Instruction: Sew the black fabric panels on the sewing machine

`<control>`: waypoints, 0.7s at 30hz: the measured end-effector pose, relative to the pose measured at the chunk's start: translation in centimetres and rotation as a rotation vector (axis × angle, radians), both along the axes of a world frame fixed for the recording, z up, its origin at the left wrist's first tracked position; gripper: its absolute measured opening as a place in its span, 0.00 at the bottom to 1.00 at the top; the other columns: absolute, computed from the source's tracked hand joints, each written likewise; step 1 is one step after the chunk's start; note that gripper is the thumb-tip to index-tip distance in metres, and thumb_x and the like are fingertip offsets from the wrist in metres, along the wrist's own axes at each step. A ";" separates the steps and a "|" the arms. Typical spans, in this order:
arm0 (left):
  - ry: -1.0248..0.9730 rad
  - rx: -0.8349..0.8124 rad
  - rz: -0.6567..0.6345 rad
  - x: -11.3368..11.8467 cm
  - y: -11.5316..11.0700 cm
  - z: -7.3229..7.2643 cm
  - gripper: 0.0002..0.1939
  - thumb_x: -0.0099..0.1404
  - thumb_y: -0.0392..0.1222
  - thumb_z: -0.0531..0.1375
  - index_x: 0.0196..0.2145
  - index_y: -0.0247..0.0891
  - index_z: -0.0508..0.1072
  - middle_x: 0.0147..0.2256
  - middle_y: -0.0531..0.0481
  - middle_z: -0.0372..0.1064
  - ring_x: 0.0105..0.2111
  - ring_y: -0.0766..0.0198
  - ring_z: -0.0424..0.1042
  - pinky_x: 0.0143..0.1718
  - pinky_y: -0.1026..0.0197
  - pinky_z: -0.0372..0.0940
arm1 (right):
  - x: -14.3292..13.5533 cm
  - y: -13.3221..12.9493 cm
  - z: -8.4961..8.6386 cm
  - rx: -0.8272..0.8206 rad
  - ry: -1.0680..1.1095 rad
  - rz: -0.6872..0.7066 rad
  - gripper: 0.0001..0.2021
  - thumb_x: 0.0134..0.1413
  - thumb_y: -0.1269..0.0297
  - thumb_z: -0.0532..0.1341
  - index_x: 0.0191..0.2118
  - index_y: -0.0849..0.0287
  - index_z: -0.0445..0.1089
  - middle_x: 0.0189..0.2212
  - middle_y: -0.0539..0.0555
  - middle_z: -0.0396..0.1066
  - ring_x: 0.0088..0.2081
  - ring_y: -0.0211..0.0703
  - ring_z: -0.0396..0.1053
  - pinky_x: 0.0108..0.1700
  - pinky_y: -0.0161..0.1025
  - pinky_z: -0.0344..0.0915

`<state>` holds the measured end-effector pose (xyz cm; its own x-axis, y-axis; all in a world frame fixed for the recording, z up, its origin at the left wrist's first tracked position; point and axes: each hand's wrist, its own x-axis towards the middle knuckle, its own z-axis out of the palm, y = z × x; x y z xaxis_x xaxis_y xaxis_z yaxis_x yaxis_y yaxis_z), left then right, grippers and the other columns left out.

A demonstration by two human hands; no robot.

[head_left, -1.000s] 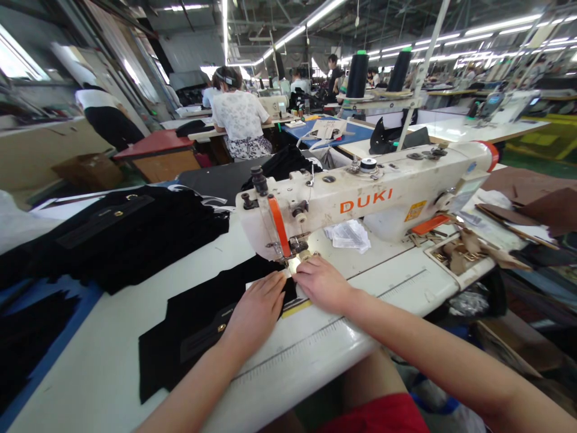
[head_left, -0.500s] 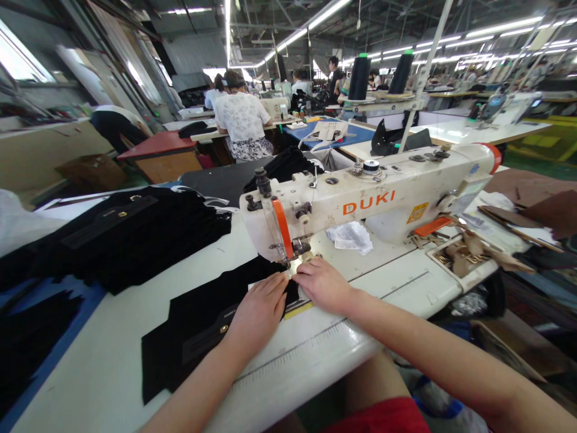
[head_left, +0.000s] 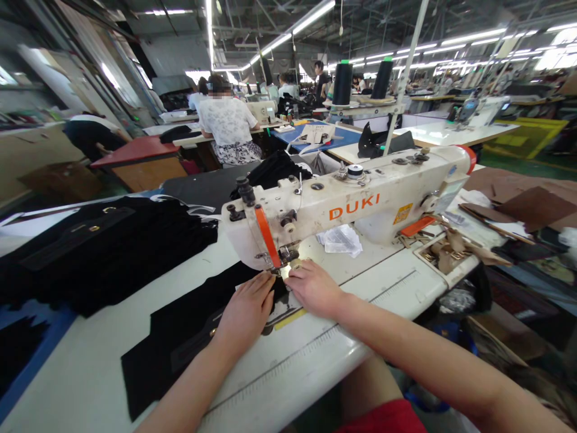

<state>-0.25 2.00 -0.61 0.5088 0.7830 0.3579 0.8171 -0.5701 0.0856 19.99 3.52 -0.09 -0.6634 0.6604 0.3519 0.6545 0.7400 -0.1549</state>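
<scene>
Black panel: flat on the white table (head_left: 90,367), its far-right part reaching beneath the needle end of the sewing machine (head_left: 311,205); a gold fitting (head_left: 213,331) shows on it, close by the left wrist.
Left hand (head_left: 243,310): laid over the black panel (head_left: 180,322), palm down; fingers side by side and stretched toward the needle, not closed round anything.
Right hand (head_left: 315,288): just right of the needle, fingertips bunched together at the cloth; whether they pinch it, I cannot tell.
Seam: hidden by the hands and machine head; the fitting is already on and the panel looks to be in mid-work at the needle, but how much is stitched and how much is left cannot be judged.
Black pile (head_left: 135,246): to the left, similar pieces heaped, gold fittings on the top one; sewn or unsewn, I cannot tell.
Lettering: "DUKI" in orange on the machine's arm; the yellow sticker (head_left: 402,214) beside it too small to read; a ruler scale (head_left: 311,346) along the table's near edge, its figures unclear.
Farther out: dark thread cones (head_left: 342,84) with green tops; a co-worker (head_left: 228,123) in a patterned white top.
</scene>
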 end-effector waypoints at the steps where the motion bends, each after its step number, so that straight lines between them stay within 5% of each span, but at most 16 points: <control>1: -0.008 -0.002 -0.002 0.0 0.0 -0.1 0.21 0.70 0.41 0.46 0.50 0.32 0.74 0.51 0.37 0.73 0.53 0.51 0.70 0.55 0.46 0.66 | 0.1 0.0 0.0 0.000 0.007 -0.004 0.10 0.62 0.72 0.55 0.38 0.60 0.74 0.33 0.57 0.71 0.40 0.48 0.64 0.46 0.43 0.59; 5: -0.020 -0.042 0.022 -0.5 -0.9 -0.1 0.21 0.69 0.41 0.48 0.53 0.35 0.72 0.53 0.39 0.71 0.55 0.52 0.69 0.55 0.46 0.65 | 0.4 -0.4 -0.1 0.022 0.053 -0.001 0.09 0.61 0.72 0.56 0.35 0.61 0.74 0.33 0.57 0.72 0.40 0.47 0.63 0.45 0.43 0.60; 10: 0.049 -0.089 0.075 -1.8 -5.1 0.8 0.22 0.70 0.44 0.50 0.60 0.40 0.65 0.59 0.43 0.66 0.60 0.54 0.62 0.59 0.46 0.60 | 0.8 -0.8 -0.6 0.072 0.174 0.033 0.10 0.60 0.73 0.56 0.38 0.62 0.75 0.33 0.58 0.72 0.39 0.47 0.63 0.44 0.43 0.63; 13: 0.125 -0.007 0.140 -3.1 -8.5 1.8 0.35 0.66 0.54 0.54 0.66 0.38 0.53 0.65 0.39 0.54 0.65 0.48 0.51 0.62 0.39 0.52 | 0.9 -0.9 -0.8 0.090 0.199 0.046 0.10 0.60 0.73 0.56 0.38 0.62 0.75 0.33 0.58 0.72 0.39 0.47 0.64 0.44 0.44 0.63; 15: 0.185 0.044 0.172 -4.6 -10.9 2.0 0.44 0.62 0.59 0.57 0.68 0.36 0.48 0.66 0.37 0.50 0.65 0.44 0.51 0.60 0.39 0.55 | 0.9 -1.0 -0.9 0.089 0.211 0.055 0.10 0.60 0.73 0.56 0.38 0.62 0.75 0.34 0.58 0.73 0.38 0.47 0.64 0.44 0.44 0.64; 21: 0.306 -0.008 0.249 -11.5 -14.5 0.9 0.26 0.60 0.35 0.50 0.54 0.34 0.71 0.51 0.41 0.73 0.48 0.53 0.75 0.47 0.56 0.71 | 0.8 -1.3 -1.0 0.080 0.245 0.076 0.10 0.60 0.74 0.56 0.38 0.60 0.75 0.34 0.58 0.73 0.39 0.47 0.65 0.44 0.45 0.65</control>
